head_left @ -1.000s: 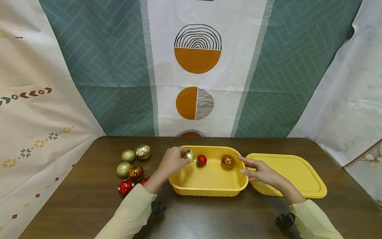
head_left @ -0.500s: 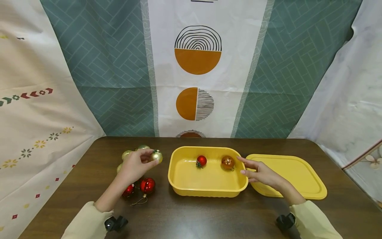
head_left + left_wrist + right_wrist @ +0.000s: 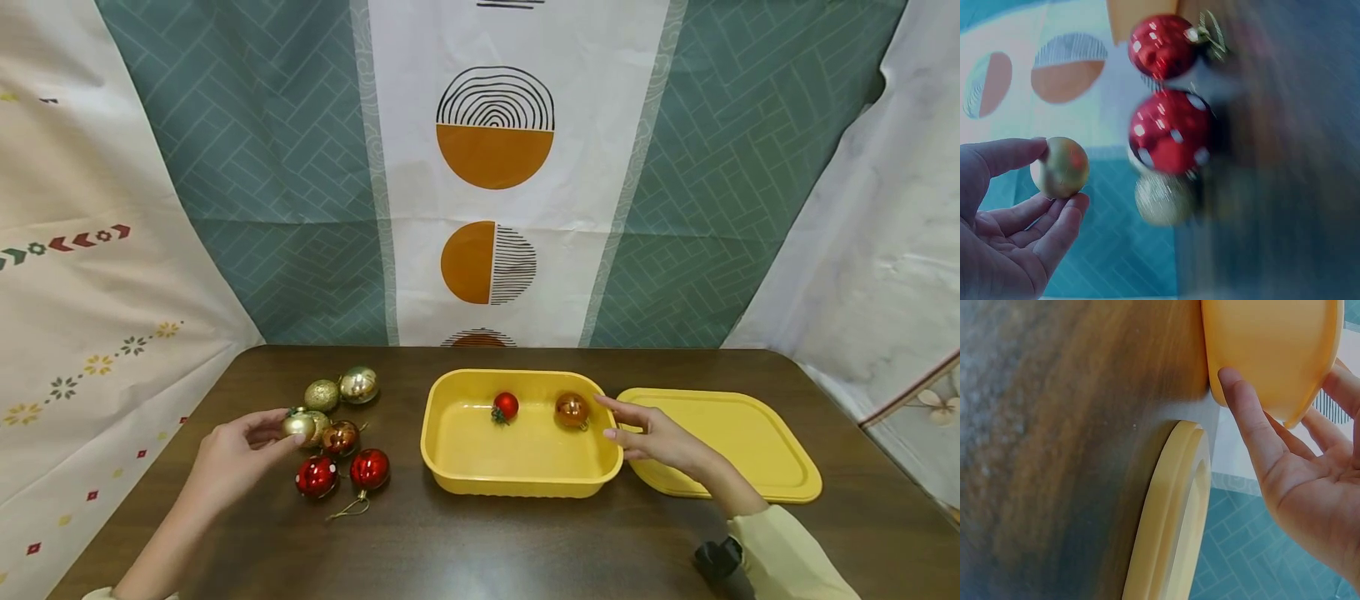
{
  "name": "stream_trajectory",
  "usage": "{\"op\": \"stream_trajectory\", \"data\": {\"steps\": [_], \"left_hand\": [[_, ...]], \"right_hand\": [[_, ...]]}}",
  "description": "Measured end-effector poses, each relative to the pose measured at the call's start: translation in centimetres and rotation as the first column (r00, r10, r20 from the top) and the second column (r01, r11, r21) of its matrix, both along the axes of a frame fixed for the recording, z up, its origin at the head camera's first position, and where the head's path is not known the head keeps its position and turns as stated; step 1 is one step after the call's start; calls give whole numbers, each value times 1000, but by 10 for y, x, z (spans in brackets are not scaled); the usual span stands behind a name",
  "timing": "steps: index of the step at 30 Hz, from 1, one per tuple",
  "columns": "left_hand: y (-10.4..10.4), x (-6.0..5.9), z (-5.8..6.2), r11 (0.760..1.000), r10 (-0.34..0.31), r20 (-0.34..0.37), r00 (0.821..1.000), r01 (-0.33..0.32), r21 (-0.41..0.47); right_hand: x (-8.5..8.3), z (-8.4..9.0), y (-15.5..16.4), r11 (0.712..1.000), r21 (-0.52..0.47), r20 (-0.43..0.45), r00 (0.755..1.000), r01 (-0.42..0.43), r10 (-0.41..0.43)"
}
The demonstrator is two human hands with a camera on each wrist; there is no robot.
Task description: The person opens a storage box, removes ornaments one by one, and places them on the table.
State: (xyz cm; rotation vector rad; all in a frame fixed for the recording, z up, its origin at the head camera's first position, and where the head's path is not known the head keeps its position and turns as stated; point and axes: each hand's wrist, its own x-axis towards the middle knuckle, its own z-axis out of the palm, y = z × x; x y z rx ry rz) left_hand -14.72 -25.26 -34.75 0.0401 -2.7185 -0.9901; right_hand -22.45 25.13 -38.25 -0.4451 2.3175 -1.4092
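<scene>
My left hand (image 3: 238, 454) pinches a small shiny gold bauble (image 3: 1060, 167) between thumb and fingers, at the left of the table. In the head view this bauble overlaps a glittery gold bauble (image 3: 318, 427) in a loose group. A copper bauble (image 3: 341, 438), a red dotted bauble (image 3: 1171, 132) and a plain red bauble (image 3: 370, 469) lie just to the right of that hand. My right hand (image 3: 660, 437) rests with extended fingers at the right rim of a yellow container (image 3: 517, 486). Inside are a small red bauble (image 3: 506, 406) and an amber bauble (image 3: 572, 410).
Right of the container lies a flat yellow lid (image 3: 738, 442), partly behind my right hand. Another glittery gold bauble (image 3: 322, 395) and a larger shiny gold one (image 3: 358, 385) sit farther back on the dark wooden table (image 3: 480, 542). A patterned curtain (image 3: 300, 208) hangs behind.
My left hand has carried the small gold bauble left, from over the container's left side to the bauble group. My right hand stays at the rim.
</scene>
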Motion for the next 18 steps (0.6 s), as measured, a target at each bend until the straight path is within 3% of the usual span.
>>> {"op": "stream_trajectory", "data": {"steps": [8,18], "left_hand": [[-27,9,-14,997,68,33,997,-66,-46],[-47,8,-30,993,75,136,988,-62,-98]], "right_hand": [[-1,-2,1,1000,-12,-2,1000,-5,5],[-1,-1,0,1000,-9,8,1000,0,0]]}}
